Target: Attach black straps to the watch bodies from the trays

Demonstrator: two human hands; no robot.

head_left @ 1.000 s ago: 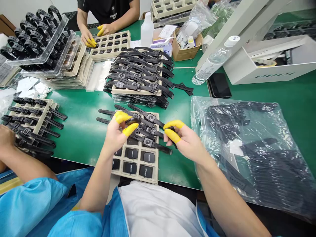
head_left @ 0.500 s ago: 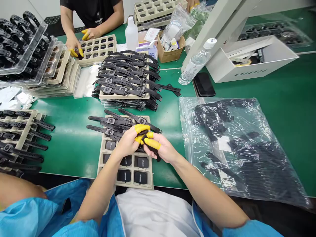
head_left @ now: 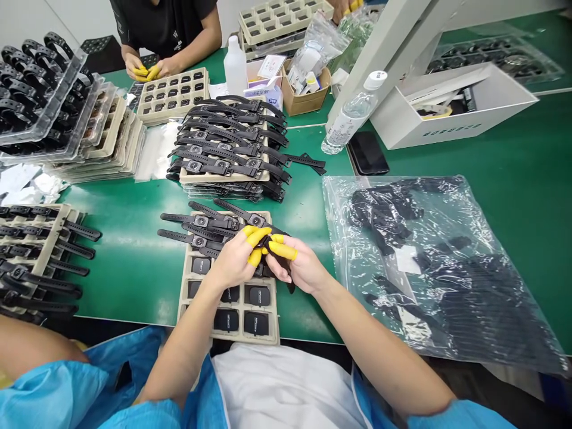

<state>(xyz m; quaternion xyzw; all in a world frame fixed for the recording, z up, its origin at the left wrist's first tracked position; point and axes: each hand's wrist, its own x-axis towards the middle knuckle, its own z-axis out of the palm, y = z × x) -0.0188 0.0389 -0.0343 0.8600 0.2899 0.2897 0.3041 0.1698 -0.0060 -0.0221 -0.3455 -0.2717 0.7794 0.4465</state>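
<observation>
My left hand [head_left: 239, 253], with yellow finger covers, pinches a small black watch piece [head_left: 264, 241] over the near tray. My right hand [head_left: 297, 262], also in yellow finger covers, grips a black strap [head_left: 291, 287] that hangs below its fingers. The two pieces meet between my fingertips; how they join is hidden. Beneath my hands lies a beige tray [head_left: 273, 333]. Its back holds watches with straps [head_left: 201, 221], while square black watch bodies [head_left: 256, 323] sit in the front compartments.
Behind the tray stands a stack of strapped watches [head_left: 223, 149]. A clear bag of straps [head_left: 411, 262] lies at right, near a phone [head_left: 369, 153] and water bottle [head_left: 353, 113]. More trays [head_left: 49, 238] are at left. Another person's hands [head_left: 149, 70] show across the table.
My fingers have shifted slightly around the black pieces, with the left thumb now lower. Across the table, the other person's hands have come together, away from their tray.
</observation>
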